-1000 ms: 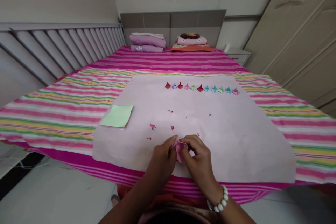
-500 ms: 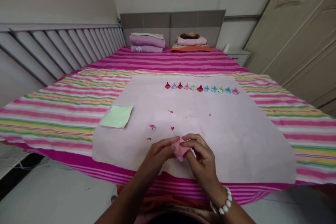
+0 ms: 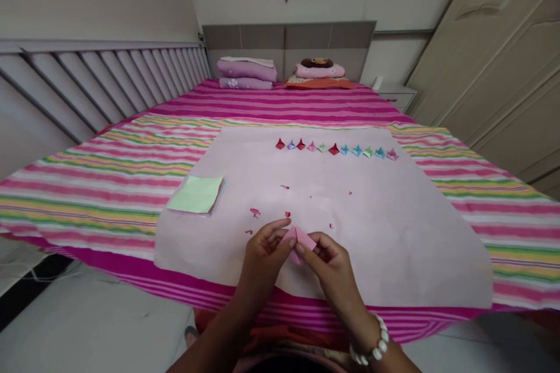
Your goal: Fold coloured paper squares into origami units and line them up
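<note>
Both my hands meet over the near edge of a pale pink sheet [image 3: 394,233] laid on a striped bed. My left hand [image 3: 262,253] and my right hand [image 3: 326,259] pinch a small folded pink paper piece [image 3: 300,239] between their fingertips, just above the sheet. A white bead bracelet [image 3: 371,347] circles my right wrist. Farther back on the sheet stands a row of several small folded paper shapes [image 3: 335,148] in red, purple, pink, green and blue. A stack of light green paper squares [image 3: 195,194] lies to the left of my hands.
Tiny red paper scraps [image 3: 254,212] dot the sheet near my hands. Folded bedding [image 3: 247,72] and a pillow pile [image 3: 318,74] lie by the headboard. A slatted rail [image 3: 100,78] runs along the left, wardrobe doors [image 3: 503,58] on the right, a small nightstand [image 3: 396,93] behind.
My fingers have shifted on the pink paper piece, which now shows a flatter, wider fold held slightly higher. Both hands stayed in the same spot.
</note>
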The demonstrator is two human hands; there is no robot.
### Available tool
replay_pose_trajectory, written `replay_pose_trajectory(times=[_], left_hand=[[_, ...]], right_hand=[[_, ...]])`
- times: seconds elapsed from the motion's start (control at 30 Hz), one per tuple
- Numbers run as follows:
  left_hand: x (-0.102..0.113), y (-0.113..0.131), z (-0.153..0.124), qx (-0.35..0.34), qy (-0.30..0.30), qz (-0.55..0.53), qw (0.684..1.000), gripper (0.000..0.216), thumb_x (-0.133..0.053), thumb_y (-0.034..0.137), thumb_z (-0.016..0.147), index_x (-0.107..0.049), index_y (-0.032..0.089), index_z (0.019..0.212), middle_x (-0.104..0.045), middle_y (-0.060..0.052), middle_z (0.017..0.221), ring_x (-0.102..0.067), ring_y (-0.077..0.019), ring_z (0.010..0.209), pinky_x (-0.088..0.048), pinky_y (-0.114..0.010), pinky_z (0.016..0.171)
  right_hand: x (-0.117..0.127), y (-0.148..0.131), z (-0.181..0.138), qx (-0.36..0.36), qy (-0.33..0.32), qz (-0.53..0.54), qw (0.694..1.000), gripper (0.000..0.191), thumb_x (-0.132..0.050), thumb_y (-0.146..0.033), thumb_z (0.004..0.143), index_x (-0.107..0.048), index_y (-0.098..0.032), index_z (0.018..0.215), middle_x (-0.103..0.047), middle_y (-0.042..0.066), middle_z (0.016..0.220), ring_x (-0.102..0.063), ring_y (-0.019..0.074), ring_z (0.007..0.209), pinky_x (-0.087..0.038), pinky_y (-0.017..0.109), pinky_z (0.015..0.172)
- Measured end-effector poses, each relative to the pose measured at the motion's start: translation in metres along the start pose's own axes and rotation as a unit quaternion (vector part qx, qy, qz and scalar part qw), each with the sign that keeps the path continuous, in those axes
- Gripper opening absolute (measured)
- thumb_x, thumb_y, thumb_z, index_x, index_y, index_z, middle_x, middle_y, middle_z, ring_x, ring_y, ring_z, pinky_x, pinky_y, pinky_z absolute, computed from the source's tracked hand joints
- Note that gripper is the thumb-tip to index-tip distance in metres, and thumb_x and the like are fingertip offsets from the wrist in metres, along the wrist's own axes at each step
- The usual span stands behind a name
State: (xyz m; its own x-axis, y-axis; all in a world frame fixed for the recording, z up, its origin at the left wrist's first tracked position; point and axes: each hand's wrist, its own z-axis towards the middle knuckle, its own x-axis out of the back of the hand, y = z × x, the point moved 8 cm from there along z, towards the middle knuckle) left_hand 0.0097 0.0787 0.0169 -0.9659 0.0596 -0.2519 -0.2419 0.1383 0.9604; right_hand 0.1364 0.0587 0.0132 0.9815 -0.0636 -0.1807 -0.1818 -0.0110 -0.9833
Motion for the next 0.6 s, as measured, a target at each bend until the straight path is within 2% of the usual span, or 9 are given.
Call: replay_pose_trajectory(times=[0.13,0.3,0.47,0.6], left_hand=[[-0.001,0.003,0.002,0.004,-0.017,0.045,0.999,0.033,-0.074,0.025,0.067,-0.069,0.017,0.098,-0.073,-0.004,0.087,-0.066,-0.0185,0.081,-0.051,-0.029,0.074],[-0.01,0.01,0.005,0.002,-0.058,0.075,0.996,0.015,-0.072,0.028,0.067,-0.07,0.014,0.07,-0.065,0.0,0.061,-0.057,-0.0138,0.058,-0.045,-0.025,0.058],[-0.008,0.004,0.007,-0.008,-0.021,0.035,0.999,0.024,-0.07,0.033,0.07,-0.059,0.015,0.059,-0.053,0.005,0.053,-0.045,-0.0093,0.053,-0.036,-0.021,0.052],[-0.001,0.001,0.008,-0.02,-0.003,0.021,1.0,0.028,-0.069,0.035,0.071,-0.053,0.016,0.057,-0.046,0.007,0.051,-0.039,-0.0079,0.052,-0.032,-0.02,0.051]], right_hand=[[0.0,0.003,0.0,-0.017,-0.013,-0.008,1.0,0.031,-0.072,-0.046,0.072,-0.062,-0.018,0.062,-0.061,0.001,0.058,-0.051,0.0135,0.054,-0.039,0.026,0.053],[-0.003,0.0,0.0,-0.008,-0.024,-0.002,1.0,0.03,-0.075,-0.043,0.069,-0.062,-0.018,0.061,-0.058,-0.002,0.056,-0.05,0.0123,0.053,-0.039,0.025,0.052],[-0.012,0.008,0.0,-0.033,-0.053,0.041,0.997,0.027,-0.074,-0.044,0.071,-0.066,-0.018,0.071,-0.063,0.0,0.063,-0.057,0.0153,0.062,-0.046,0.029,0.063],[-0.004,0.013,0.002,-0.041,-0.034,0.027,0.998,0.03,-0.071,-0.044,0.074,-0.064,-0.017,0.063,-0.062,-0.001,0.058,-0.055,0.014,0.058,-0.044,0.028,0.06]])
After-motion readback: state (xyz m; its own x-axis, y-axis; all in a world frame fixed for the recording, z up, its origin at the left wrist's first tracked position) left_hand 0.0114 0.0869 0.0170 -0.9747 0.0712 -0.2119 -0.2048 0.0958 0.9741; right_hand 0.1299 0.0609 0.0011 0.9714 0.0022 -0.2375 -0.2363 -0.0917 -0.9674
